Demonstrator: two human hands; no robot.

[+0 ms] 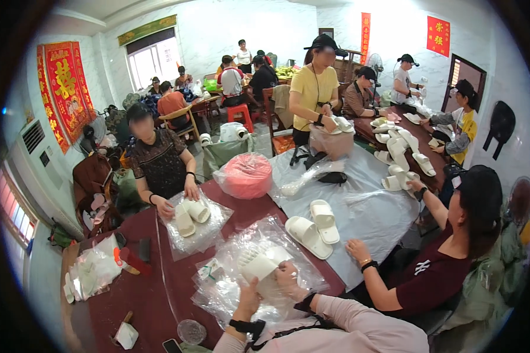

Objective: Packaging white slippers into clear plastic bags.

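Note:
Just in front of me a white slipper (258, 268) lies over a stack of clear plastic bags (227, 294). My left hand (249, 298) is closed on its near left side, thumb raised along the edge. At the slipper's right, my right hand (290, 280) is closed with its fingers curled against it. Another white piece beside it, probably the second slipper (278, 254), is partly covered by clear film. To the right, a pair of white slippers (313, 229) rests on grey sheeting, apart from my hands.
Across the table a person handles white slippers (185, 220) on clear bags. A pink bundle in film (247, 175) stands farther back. A person in dark red sits close on my right. Near me are a round clear container (191, 332), a phone (172, 346) and a white block (126, 335).

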